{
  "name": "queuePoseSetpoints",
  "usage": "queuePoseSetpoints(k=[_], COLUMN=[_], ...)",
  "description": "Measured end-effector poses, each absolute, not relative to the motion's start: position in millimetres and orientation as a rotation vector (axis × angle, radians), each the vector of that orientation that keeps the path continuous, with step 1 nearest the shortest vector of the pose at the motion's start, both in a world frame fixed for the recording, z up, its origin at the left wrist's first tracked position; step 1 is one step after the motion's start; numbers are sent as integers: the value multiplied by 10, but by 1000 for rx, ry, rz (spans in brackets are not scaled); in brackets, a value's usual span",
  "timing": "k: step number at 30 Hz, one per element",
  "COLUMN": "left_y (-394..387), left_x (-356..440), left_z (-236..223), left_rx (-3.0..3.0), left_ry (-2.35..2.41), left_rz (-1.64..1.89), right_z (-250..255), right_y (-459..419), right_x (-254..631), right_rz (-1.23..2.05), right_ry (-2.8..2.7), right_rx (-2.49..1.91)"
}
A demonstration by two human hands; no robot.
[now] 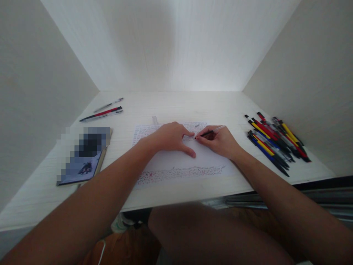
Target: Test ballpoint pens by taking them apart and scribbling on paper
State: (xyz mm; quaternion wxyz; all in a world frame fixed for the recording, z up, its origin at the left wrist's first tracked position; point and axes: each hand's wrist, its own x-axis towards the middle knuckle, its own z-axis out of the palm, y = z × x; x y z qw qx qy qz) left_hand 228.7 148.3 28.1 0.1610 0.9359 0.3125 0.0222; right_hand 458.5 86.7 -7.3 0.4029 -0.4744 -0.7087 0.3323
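Note:
A sheet of paper lies on the white desk, with dense rows of small marks along its top and a speckled band of dark and red marks near its bottom. Across its upper left part rests my left hand, flat, thumb and fingers apart, holding nothing. My right hand is closed around a pen with a dark grip and a pale rear end. The pen's tip meets the paper close to my left fingertips, just below the written rows.
Several pens in red, yellow, blue and black lie heaped on the right. A few more pens are at the back left. A tablet-like device, partly blurred out, lies left of my forearm. White panels enclose the desk.

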Motion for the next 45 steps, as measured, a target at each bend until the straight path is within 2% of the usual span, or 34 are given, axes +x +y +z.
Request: queuePoseSetpoints(k=[45], left_y=[1456], left_x=[2280], left_z=[342], left_rx=[2650], left_ry=[898], left_rz=[46], right_z=[-70], right_y=[865], right_x=[4550], right_rz=[802], right_ry=[-1803], right_rx=[-1188])
